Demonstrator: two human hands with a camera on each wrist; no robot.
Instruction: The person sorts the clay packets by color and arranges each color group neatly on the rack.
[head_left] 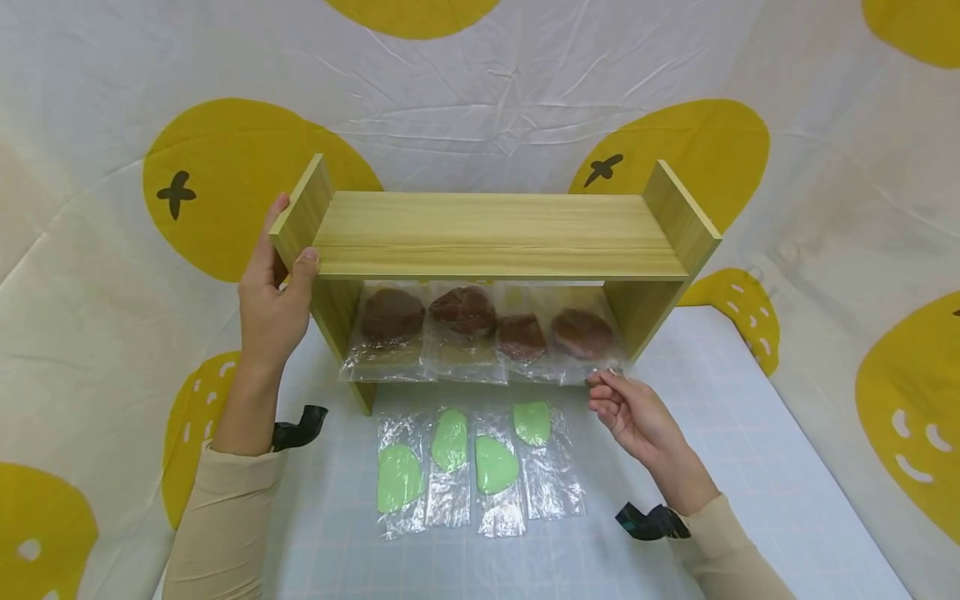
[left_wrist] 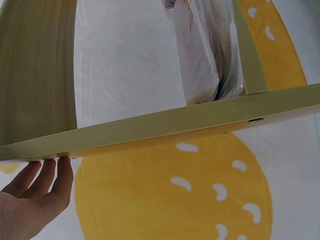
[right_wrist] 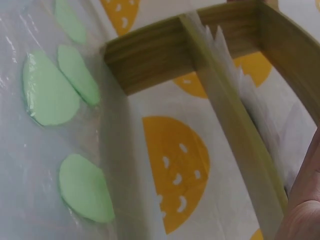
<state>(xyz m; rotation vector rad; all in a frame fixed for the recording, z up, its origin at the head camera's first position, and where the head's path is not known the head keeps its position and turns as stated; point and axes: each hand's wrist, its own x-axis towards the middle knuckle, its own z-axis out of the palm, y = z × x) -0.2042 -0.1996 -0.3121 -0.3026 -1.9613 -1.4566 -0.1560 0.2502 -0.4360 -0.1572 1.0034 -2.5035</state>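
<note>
A light wooden two-tier shelf [head_left: 495, 237] stands on the table. My left hand [head_left: 273, 292] grips its left side panel near the top, thumb inside and fingers on the outer face. Clear plastic bags, each with a flat brown round piece [head_left: 392, 317], lie in a row on the lower board, their open ends hanging over its front edge. At the right end of the row, my right hand [head_left: 633, 412] pinches the front corner of the rightmost bag [head_left: 582, 335], fingers curled. In the right wrist view only part of my right hand [right_wrist: 305, 200] shows, beside the lower board.
In front of the shelf, several clear bags with flat light-green pieces [head_left: 497, 465] lie side by side on the pale checked table [head_left: 322, 533]. A white cloth with yellow printed shapes [head_left: 480, 100] hangs behind and around the table. Black straps [head_left: 300, 427] stick out at both wrists.
</note>
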